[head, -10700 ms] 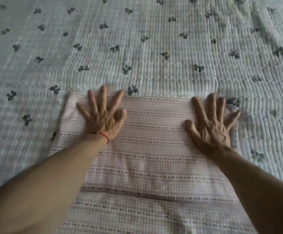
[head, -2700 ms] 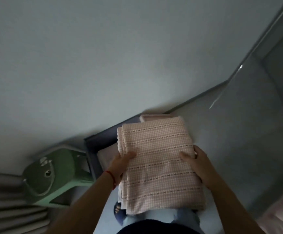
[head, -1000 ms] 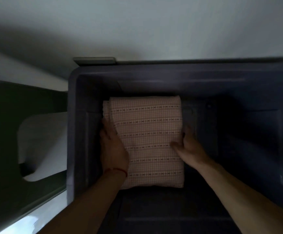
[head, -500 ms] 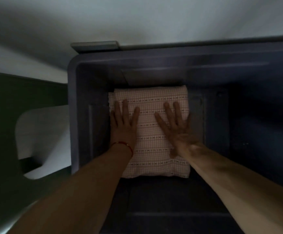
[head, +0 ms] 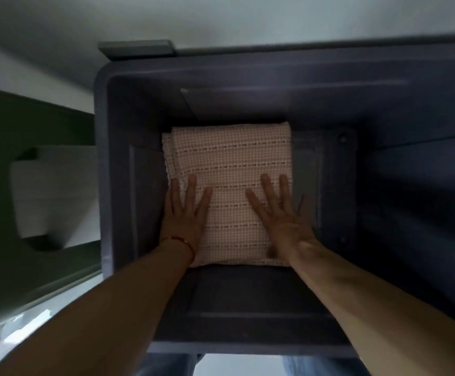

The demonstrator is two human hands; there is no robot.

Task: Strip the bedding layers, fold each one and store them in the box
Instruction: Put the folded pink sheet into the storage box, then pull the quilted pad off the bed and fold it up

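Observation:
A folded pink checked sheet with dark dotted stripes lies flat on the bottom of a deep dark grey storage box, toward its left side. My left hand, with a red string at the wrist, lies flat on the sheet's left edge with straight fingers. My right hand presses flat on the sheet's right part, fingers spread. Both forearms reach down into the box from the near rim.
A green plastic stool with a pale cut-out stands left of the box. A pale wall runs behind the box. The box's right half holds nothing visible. My legs show below the near rim.
Since a second ago both hands left the sheet's sides and went flat on top of it; over the last half second they slid back toward me along the sheet.

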